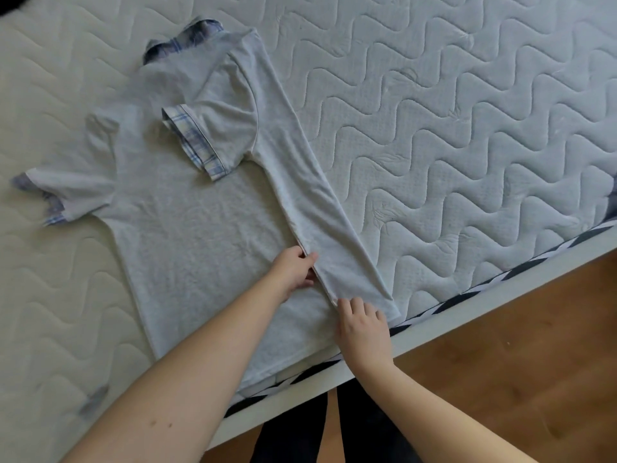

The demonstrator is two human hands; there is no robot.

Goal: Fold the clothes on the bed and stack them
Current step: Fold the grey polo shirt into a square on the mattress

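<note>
Both forearms reach in from the bottom edge, and the hands are working the near end of a grey shirt (187, 208) spread flat on the bed (434, 135). One side panel is already turned over onto the body, making a long strip that runs from the shoulder down to the hem, with its plaid-cuffed sleeve (203, 145) lying folded inward across the chest.

Left hand (293, 270) sits at the inner edge of that strip; its thumb lies on top and the fingers curl at the fabric, though whether they tuck under the edge is hard to tell. Right hand (362, 329) is at the hem corner, fingers (350, 305) spread and bent, tips pressing the cloth down rather than gripping it.

Good form now, I'd say, means sliding along that fold to square it up and keeping the hem ends level. The hem hangs close to the mattress edge, so a careless tug could drag it off. The other sleeve (56, 198) is not yet folded in, so that side looks like it comes next.
</note>
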